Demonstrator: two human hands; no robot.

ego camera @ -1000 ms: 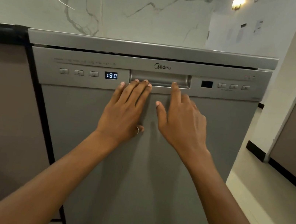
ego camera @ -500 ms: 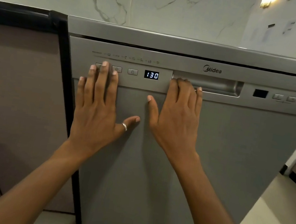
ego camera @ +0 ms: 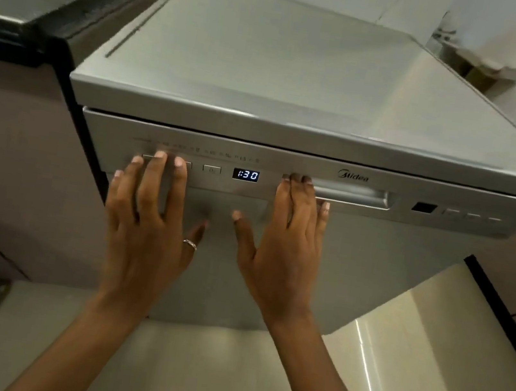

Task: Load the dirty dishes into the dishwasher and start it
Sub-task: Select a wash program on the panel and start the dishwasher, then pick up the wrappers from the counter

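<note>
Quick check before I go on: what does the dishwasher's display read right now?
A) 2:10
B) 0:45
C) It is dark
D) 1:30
D: the lit display on the dishwasher control panel reads 1:30, above the gap between the left hand and the right hand.

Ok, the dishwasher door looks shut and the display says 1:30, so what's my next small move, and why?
Probably press start with your left hand, whose fingers lie on the button row left of the display. The door looks shut, so your right hand at the handle recess has little left to do. Labels are too blurred to tell which button starts it.
</note>
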